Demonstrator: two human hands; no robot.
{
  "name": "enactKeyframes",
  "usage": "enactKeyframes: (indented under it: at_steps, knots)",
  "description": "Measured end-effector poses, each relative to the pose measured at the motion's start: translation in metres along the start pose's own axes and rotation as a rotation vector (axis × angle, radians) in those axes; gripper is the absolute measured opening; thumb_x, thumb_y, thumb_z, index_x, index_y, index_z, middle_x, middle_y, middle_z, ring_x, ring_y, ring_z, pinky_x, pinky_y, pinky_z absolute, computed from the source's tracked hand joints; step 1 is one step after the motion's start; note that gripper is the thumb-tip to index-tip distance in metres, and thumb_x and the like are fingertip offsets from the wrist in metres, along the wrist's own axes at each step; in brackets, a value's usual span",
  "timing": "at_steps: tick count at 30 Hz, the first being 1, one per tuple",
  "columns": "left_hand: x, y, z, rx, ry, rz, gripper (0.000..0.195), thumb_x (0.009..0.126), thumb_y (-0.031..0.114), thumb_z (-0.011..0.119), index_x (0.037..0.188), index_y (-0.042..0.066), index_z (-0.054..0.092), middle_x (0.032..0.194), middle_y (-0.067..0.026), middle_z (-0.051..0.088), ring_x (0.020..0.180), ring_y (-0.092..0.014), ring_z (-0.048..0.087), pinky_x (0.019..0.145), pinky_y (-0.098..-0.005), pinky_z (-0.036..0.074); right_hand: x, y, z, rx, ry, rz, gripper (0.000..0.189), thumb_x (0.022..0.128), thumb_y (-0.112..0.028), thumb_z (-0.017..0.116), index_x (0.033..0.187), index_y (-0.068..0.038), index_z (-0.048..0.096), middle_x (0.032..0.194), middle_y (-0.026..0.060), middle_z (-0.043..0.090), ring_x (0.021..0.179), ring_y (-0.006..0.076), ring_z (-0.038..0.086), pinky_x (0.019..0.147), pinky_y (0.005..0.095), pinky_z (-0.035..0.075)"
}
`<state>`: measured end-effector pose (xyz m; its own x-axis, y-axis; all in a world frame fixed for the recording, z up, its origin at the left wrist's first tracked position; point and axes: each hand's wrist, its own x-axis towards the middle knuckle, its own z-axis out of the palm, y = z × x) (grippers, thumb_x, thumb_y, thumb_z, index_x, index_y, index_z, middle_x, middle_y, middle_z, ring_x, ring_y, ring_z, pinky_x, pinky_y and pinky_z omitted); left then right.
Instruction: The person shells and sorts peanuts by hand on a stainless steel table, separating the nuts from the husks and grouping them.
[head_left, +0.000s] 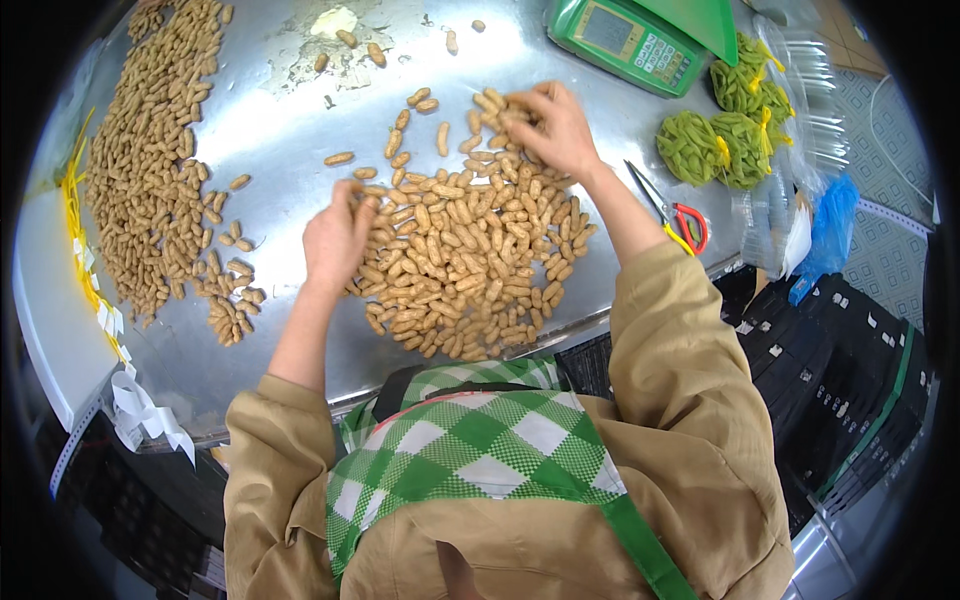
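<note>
Unshelled peanuts (465, 255) lie in a spread pile on a metal tabletop (277, 225) before me. My left hand (339, 234) is at the pile's left edge, fingers curled down by a few peanuts; whether it grips any is hidden. At the pile's upper right, my right hand (551, 127) reaches over peanuts with bent, slightly blurred fingers, and what lies under them cannot be made out. Several loose peanuts (394, 142) are scattered between and above the hands. A larger heap of peanuts (150, 172) covers the left of the table.
A green digital scale (630, 45) stands at the upper right. Near it are net bags of green pods (690, 146) with yellow ties, scissors with red and yellow handles (691, 229), clear plastic packaging (765, 217) and a blue plastic bag (832, 225). Yellow ties (73, 187) hang at the left edge.
</note>
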<state>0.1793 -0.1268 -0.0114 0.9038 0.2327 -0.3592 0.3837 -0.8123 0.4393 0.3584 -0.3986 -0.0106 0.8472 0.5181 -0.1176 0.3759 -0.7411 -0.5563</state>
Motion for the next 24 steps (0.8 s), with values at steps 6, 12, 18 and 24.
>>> enactKeyframes:
  at_steps: [6,12,18,24]
  knots:
    - [-0.026,0.028,0.016,-0.109,-0.129,0.109,0.038,0.092,0.039,0.059,0.115,0.010,0.054,0.079,-0.0155,0.067,0.070,-0.034,0.066,0.063,-0.0449,0.052,-0.057,-0.036,0.007,0.137,-0.210,0.006,0.046,0.081,-0.042,0.066,0.118,-0.015,0.063,0.111,0.0064,0.056,0.105,0.0218,0.057,0.089,0.0374,0.049]
    - [-0.061,0.048,0.015,-0.161,-0.151,0.368,0.039,0.089,0.032,0.064,0.120,0.012,0.053,0.068,-0.0132,0.064,0.063,-0.031,0.066,0.059,-0.0420,0.052,-0.100,-0.048,0.002,0.233,-0.217,-0.148,0.048,0.075,-0.025,0.074,0.119,-0.013,0.061,0.115,0.0080,0.054,0.110,0.0226,0.055,0.094,0.0370,0.046]
    - [-0.107,0.015,-0.004,-0.342,-0.130,0.252,0.065,0.082,0.037,0.072,0.137,0.013,0.046,0.056,-0.0060,0.051,0.049,-0.021,0.055,0.048,-0.0340,0.043,-0.138,-0.061,-0.014,0.040,-0.220,-0.400,0.052,0.069,-0.028,0.077,0.116,-0.017,0.060,0.121,0.0089,0.054,0.119,0.0269,0.049,0.099,0.0463,0.040]
    - [-0.108,-0.058,-0.006,-0.138,0.016,-0.195,0.055,0.088,0.021,0.061,0.136,0.009,0.038,0.059,-0.0103,0.056,0.053,-0.030,0.059,0.051,-0.0417,0.045,-0.150,-0.119,0.022,0.000,-0.180,-0.552,0.060,0.064,-0.033,0.080,0.117,-0.018,0.058,0.132,0.0110,0.048,0.129,0.0319,0.041,0.105,0.0633,0.029]
